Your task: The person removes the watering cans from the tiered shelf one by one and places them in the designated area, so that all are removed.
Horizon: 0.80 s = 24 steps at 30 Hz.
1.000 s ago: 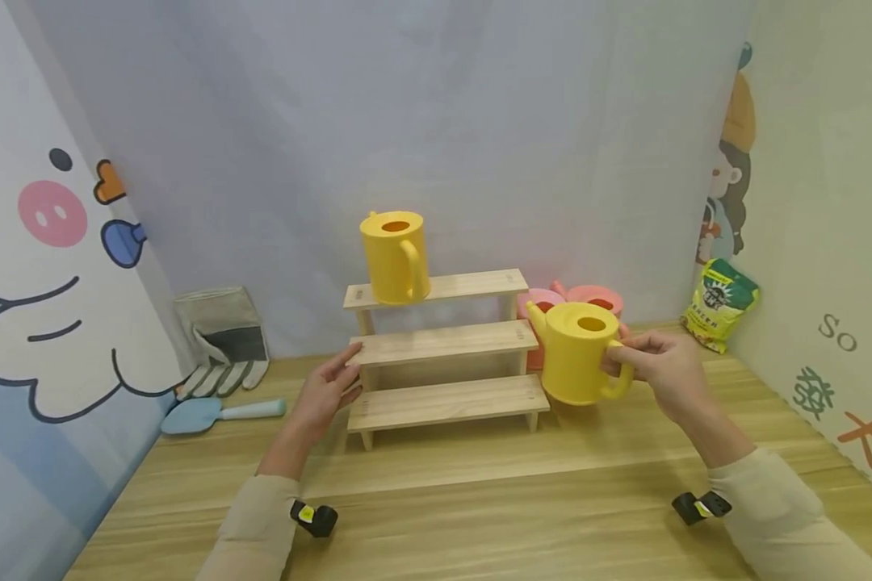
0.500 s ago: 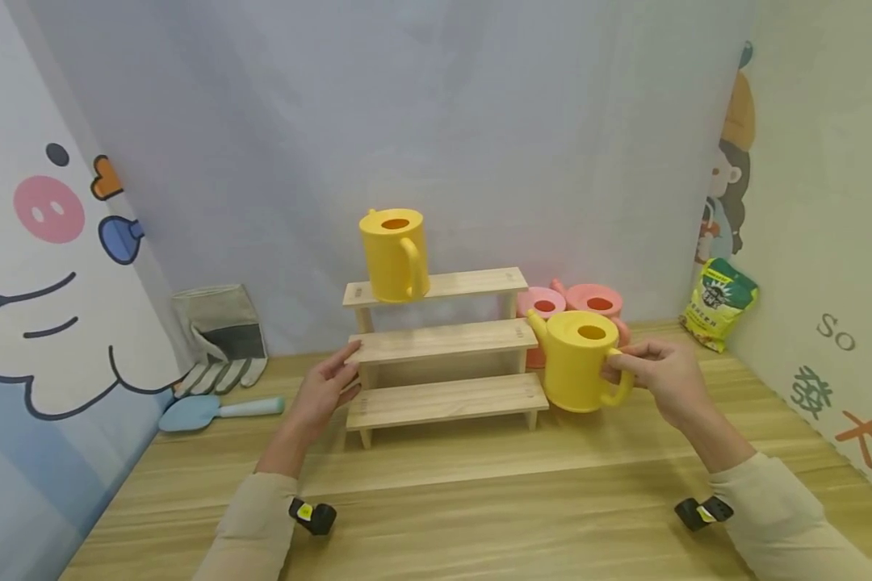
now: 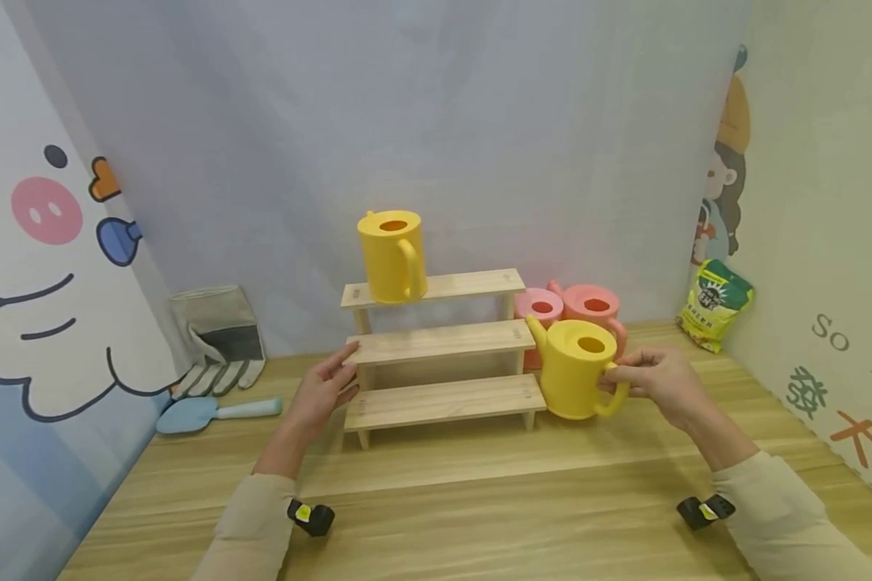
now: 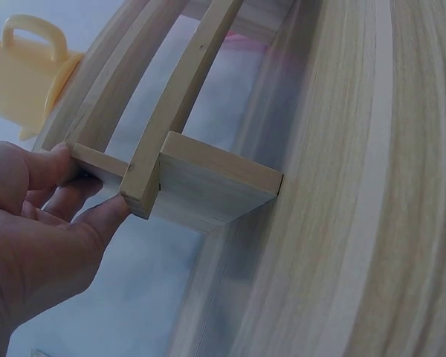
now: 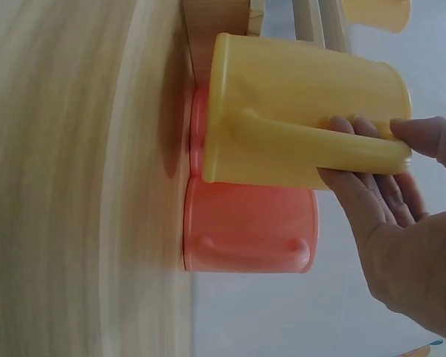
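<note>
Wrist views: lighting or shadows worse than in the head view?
Head: brighter, fairly even light on the table. Left wrist: dimmer, left hand in shade. Right wrist: also dimmer, soft shadow on the table below the yellow watering can.

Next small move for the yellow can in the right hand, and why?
I'd probably lower the yellow can straight down onto the tabletop: the right wrist view shows a gap under its base, and it has sunk over the last second. The right hand grips its handle, while the left hand holds the wooden rack.
</note>
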{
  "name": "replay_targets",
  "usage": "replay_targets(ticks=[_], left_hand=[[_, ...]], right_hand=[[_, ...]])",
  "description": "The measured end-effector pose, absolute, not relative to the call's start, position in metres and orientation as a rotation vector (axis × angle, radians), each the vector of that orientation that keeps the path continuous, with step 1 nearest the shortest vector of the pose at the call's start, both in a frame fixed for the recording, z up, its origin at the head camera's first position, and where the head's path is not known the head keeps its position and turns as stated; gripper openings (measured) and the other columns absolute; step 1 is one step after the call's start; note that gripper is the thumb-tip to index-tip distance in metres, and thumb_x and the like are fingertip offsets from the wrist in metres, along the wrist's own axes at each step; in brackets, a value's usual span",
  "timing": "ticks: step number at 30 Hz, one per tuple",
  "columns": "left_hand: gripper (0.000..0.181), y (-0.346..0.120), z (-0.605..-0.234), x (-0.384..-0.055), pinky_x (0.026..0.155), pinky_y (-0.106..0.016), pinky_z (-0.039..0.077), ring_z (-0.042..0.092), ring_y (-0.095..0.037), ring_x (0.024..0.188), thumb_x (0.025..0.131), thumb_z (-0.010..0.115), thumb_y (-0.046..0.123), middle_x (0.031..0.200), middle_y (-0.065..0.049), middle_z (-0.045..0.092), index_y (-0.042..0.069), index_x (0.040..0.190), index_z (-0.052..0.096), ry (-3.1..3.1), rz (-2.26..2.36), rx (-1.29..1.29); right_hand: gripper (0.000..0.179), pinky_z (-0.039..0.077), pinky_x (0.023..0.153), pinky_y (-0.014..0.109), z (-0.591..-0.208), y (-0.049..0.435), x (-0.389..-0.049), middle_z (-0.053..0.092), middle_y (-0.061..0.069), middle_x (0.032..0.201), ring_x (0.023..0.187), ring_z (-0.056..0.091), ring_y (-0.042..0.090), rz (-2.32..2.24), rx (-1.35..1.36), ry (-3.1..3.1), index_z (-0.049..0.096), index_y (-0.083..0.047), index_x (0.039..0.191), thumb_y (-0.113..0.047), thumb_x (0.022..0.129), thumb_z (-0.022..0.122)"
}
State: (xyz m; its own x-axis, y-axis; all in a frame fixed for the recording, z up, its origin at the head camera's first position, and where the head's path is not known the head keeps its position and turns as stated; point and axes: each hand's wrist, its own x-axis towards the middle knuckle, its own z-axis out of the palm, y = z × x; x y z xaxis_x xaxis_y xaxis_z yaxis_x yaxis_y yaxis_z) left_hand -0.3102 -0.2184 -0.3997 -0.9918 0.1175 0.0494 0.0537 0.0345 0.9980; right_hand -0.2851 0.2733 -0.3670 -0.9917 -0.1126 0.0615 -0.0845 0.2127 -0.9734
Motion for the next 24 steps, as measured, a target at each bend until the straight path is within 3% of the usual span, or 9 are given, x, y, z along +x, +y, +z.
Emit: replay_targets(ticks=[8, 15, 24], left_hand=[[0.05, -0.22, -0.401, -0.31, 0.112, -0.04, 0.039, 0.029, -0.033, 0.145, 0.11, 0.042, 0.013, 0.155, -0.019, 0.027, 0.014, 0.158, 0.031, 2.209, 2.141, 0.188], [0.05, -0.218, -0.4, -0.31, 0.111, -0.039, 0.041, 0.033, -0.033, 0.142, 0.109, 0.043, 0.012, 0.128, -0.014, 0.041, 0.012, 0.158, 0.032, 2.208, 2.151, 0.17], [0.05, -0.219, -0.398, -0.31, 0.111, -0.04, 0.041, 0.03, -0.032, 0.144, 0.109, 0.042, 0.012, 0.153, -0.018, 0.03, 0.013, 0.158, 0.032, 2.215, 2.139, 0.164]], right_hand=[[0.016, 0.061, 0.08, 0.031, -0.363, 0.278, -0.284, 0.076, 0.008, 0.093, 0.087, 0.073, 0.016, -1.838, -0.173, 2.435, 0.068, 0.0, 0.092, -0.015, 0.091, 0.075], [0.007, 0.061, 0.076, 0.03, -0.362, 0.274, -0.281, 0.075, 0.007, 0.087, 0.082, 0.073, 0.017, -1.878, -0.168, 2.398, 0.07, 0.0, 0.088, -0.006, 0.09, 0.073], [0.019, 0.06, 0.079, 0.031, -0.367, 0.263, -0.281, 0.075, 0.008, 0.092, 0.086, 0.071, 0.015, -1.818, -0.158, 2.454, 0.07, 0.006, 0.098, -0.011, 0.09, 0.076]])
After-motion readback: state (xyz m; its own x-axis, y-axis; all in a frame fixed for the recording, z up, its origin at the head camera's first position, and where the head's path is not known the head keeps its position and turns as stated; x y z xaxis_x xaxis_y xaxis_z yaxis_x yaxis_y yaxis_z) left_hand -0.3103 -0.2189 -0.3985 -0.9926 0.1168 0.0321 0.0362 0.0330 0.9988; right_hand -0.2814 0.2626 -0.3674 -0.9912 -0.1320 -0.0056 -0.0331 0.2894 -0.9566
